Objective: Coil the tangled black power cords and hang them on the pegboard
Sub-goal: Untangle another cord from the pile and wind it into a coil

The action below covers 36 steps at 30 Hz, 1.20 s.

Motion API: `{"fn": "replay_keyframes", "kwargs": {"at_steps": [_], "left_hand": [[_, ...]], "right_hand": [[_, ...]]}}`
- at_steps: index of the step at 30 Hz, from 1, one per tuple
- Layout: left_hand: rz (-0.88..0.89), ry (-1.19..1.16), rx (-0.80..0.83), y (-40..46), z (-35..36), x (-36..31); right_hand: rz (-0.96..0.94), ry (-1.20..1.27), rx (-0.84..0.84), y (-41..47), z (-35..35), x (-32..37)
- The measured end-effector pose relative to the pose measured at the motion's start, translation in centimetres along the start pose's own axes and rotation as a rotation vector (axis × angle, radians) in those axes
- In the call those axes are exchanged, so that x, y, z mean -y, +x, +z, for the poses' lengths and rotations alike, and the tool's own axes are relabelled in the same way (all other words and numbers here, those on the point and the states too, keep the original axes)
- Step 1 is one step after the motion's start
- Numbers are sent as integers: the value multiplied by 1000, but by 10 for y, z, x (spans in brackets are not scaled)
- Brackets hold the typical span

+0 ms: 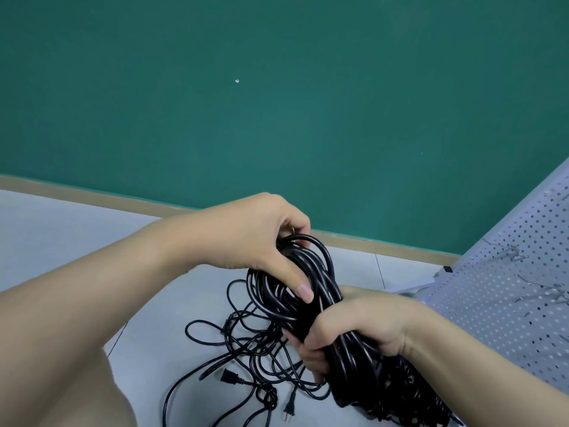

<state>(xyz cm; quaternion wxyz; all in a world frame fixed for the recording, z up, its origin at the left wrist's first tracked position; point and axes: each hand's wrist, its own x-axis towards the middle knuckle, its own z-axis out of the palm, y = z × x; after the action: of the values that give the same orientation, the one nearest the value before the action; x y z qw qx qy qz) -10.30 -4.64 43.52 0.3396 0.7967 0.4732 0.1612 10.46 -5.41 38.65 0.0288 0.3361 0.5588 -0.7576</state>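
Note:
A thick bundle of coiled black power cord (323, 272) is held above the floor between both hands. My left hand (258, 238) grips the upper end of the coil, thumb pressed across the strands. My right hand (348, 328) is wrapped around the coil's lower part. Under them a tangle of loose black cords (246, 349) lies on the grey floor, with a socket end (229, 378) and a plug (289, 409) showing. The white pegboard (508, 288) leans at the right, with metal hooks (508, 252) on it.
A green wall (277, 103) with a tan baseboard (92, 194) stands behind the grey tiled floor (61, 226). My bare knee (61, 380) fills the lower left corner. The pegboard's edge has a small black part (447, 269) near the floor.

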Motion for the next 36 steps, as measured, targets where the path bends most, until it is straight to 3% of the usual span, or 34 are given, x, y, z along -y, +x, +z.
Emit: {"fn": "replay_keyframes", "kwargs": {"at_steps": [7, 12, 17, 19, 23, 27, 31, 36], "left_hand": [[-113, 389, -82, -10, -25, -2], [87, 50, -58, 1, -18, -5], [22, -140, 126, 24, 9, 3], [-55, -213, 128, 28, 14, 18], [0, -201, 4, 27, 16, 37], [-180, -295, -94, 28, 28, 23], [-187, 112, -118, 30, 42, 9], [-252, 302, -53, 27, 47, -7]], "right_hand": [[92, -143, -162, 0, -19, 2], [152, -365, -98, 14, -6, 3], [93, -654, -82, 15, 19, 5], [-12, -624, -86, 7, 23, 11], [-297, -397, -224, -24, -2, 31], [-394, -343, -454, -36, -42, 33], [-306, -239, -685, -28, -64, 26], [-247, -239, -866, -14, -73, 19]]}}
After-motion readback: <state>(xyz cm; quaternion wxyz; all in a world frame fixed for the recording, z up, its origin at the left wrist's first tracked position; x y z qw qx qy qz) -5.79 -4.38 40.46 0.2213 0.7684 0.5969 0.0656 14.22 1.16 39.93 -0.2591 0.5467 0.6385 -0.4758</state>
